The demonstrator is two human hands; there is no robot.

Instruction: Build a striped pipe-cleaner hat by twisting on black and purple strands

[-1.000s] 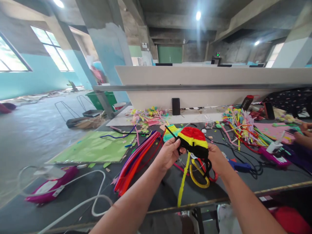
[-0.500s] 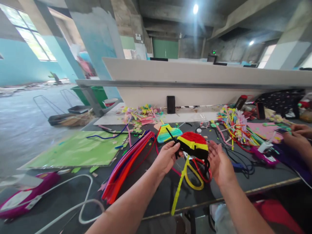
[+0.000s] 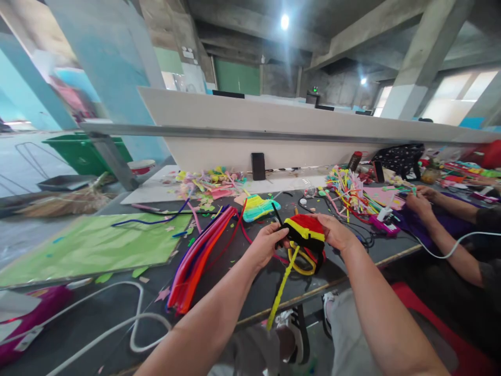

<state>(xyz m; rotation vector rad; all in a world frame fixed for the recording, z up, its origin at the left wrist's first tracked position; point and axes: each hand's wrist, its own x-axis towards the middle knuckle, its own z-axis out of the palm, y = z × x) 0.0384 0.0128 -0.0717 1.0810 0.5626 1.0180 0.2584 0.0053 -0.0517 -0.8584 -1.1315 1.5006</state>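
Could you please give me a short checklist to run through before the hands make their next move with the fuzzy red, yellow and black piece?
1. Left hand has a grip on the fuzzy piece: ok, at its black left side.
2. Right hand touches the piece: ok, at its right side; how firmly, cannot tell.
3. Yellow strip wholly over the table: not ok, its lower end shows past the front edge.
4. View below the piece unobstructed: not ok, a yellow handle loop shows there.
5. Strip bundle apart from the left hand: ok.
6. Underside of the piece: cannot tell, hidden.
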